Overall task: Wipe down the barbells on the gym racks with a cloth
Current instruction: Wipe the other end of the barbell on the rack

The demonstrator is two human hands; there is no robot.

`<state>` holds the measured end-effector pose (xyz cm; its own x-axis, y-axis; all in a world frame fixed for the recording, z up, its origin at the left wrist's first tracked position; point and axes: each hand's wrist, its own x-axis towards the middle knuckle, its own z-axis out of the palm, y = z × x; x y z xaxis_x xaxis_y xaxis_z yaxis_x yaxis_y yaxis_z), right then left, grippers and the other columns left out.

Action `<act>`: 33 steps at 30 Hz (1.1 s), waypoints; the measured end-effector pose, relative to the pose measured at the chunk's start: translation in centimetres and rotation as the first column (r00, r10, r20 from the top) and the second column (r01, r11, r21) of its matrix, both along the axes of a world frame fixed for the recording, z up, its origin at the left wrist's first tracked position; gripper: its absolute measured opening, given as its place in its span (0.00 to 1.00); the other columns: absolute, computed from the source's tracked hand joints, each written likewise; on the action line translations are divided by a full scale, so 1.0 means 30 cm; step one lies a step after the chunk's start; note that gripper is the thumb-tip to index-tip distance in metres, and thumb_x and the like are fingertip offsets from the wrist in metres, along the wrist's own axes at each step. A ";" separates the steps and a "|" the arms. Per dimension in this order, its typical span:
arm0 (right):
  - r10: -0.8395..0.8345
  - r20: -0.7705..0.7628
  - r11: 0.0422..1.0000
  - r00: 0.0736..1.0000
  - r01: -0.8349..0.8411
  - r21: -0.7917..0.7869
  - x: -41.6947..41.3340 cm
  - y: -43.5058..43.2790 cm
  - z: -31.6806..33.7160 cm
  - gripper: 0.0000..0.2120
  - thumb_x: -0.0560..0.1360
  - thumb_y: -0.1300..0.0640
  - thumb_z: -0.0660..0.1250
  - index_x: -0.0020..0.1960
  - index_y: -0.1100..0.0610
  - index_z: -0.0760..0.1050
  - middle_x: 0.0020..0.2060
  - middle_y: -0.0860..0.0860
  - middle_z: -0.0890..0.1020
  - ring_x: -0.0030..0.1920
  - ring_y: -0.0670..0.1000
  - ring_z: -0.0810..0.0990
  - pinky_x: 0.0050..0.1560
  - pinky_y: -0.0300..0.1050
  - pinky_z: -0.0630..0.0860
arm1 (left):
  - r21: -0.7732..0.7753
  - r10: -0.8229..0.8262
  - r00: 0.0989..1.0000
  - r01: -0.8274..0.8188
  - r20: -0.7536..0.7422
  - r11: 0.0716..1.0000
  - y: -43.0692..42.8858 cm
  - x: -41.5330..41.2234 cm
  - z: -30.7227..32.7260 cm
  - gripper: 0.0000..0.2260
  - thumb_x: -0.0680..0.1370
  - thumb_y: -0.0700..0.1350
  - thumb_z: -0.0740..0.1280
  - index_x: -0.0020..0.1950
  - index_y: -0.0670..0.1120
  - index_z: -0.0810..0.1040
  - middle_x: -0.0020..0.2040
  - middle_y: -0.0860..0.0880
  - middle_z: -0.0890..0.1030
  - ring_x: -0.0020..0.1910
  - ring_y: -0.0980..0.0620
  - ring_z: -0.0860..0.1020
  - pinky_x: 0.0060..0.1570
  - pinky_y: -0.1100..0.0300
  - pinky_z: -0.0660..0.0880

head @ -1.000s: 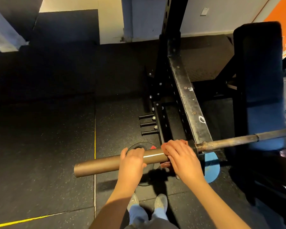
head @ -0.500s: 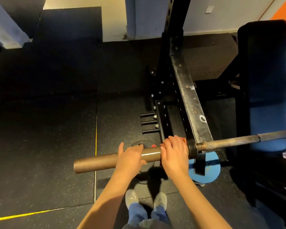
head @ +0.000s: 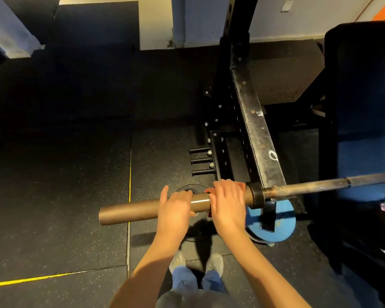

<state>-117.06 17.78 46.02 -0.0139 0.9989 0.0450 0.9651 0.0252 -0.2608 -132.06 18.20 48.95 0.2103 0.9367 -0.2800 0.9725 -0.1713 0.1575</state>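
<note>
Rack (head: 253, 121) carrying a barbell (head: 131, 210), two hands on it.
The bar lies across the rack beside a bench (head: 362, 107), above a blue plate (head: 276, 232); left hand (head: 176, 207) and right hand (head: 229, 205) curl over its sleeve, side by side.
</note>
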 end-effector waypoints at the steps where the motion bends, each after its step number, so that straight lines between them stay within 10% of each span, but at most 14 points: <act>1: 0.109 -0.006 0.994 0.994 -0.109 0.001 0.015 -0.011 -0.001 0.14 0.73 0.56 0.68 0.58 0.55 0.75 0.55 0.53 0.77 0.58 0.56 0.75 0.65 0.56 0.68 | 0.044 0.011 1.000 -0.011 -0.001 0.999 -0.019 0.003 -0.019 0.22 0.71 0.47 0.75 0.63 0.49 0.75 0.55 0.51 0.80 0.56 0.51 0.77 0.72 0.49 0.50; 4: 0.327 0.102 0.945 0.939 -0.327 -0.021 0.137 0.011 0.024 0.14 0.75 0.54 0.64 0.61 0.50 0.73 0.56 0.48 0.76 0.58 0.52 0.74 0.64 0.51 0.66 | 0.124 0.000 0.999 -0.005 0.036 0.992 -0.033 0.014 -0.031 0.25 0.60 0.45 0.82 0.54 0.48 0.79 0.45 0.51 0.80 0.46 0.49 0.79 0.65 0.49 0.59; 10: -0.071 0.078 0.996 0.994 0.075 -0.048 0.007 0.047 0.014 0.16 0.79 0.52 0.53 0.52 0.56 0.77 0.45 0.53 0.79 0.49 0.56 0.76 0.63 0.56 0.68 | -0.057 -0.026 0.999 0.028 0.040 0.998 0.029 -0.047 0.011 0.24 0.80 0.50 0.64 0.74 0.52 0.63 0.71 0.54 0.70 0.72 0.54 0.64 0.74 0.49 0.44; 16: 0.350 0.040 0.936 0.936 -0.351 0.022 0.122 0.026 0.045 0.13 0.77 0.52 0.56 0.56 0.50 0.76 0.49 0.48 0.77 0.52 0.52 0.74 0.57 0.50 0.69 | -0.127 0.009 1.000 -0.007 0.013 0.992 0.049 -0.052 0.013 0.23 0.79 0.52 0.64 0.73 0.52 0.65 0.69 0.53 0.72 0.69 0.53 0.69 0.74 0.51 0.49; 22: -0.005 0.142 0.994 0.990 0.020 -0.111 -0.005 0.073 0.026 0.07 0.74 0.52 0.68 0.47 0.56 0.78 0.40 0.53 0.79 0.43 0.57 0.76 0.52 0.55 0.71 | -0.048 -0.028 0.999 0.029 0.030 0.998 0.044 -0.051 0.037 0.20 0.79 0.52 0.65 0.71 0.51 0.69 0.63 0.51 0.77 0.60 0.49 0.74 0.61 0.57 0.64; 28: 0.344 -0.001 0.934 0.939 -0.342 -0.101 0.088 0.047 0.049 0.20 0.78 0.47 0.50 0.56 0.53 0.77 0.51 0.50 0.79 0.53 0.53 0.76 0.57 0.51 0.70 | 0.101 0.014 0.990 -0.028 0.137 0.995 -0.014 -0.052 -0.002 0.14 0.72 0.46 0.73 0.56 0.48 0.77 0.50 0.50 0.81 0.50 0.47 0.78 0.55 0.56 0.65; 33: -0.094 0.108 0.993 0.990 0.101 -0.057 0.037 0.065 0.020 0.10 0.76 0.53 0.65 0.45 0.58 0.81 0.41 0.57 0.77 0.42 0.59 0.75 0.49 0.56 0.73 | 0.142 0.033 0.992 -0.051 0.124 0.989 -0.035 -0.042 -0.020 0.14 0.67 0.44 0.77 0.48 0.48 0.77 0.41 0.51 0.79 0.40 0.49 0.76 0.52 0.56 0.67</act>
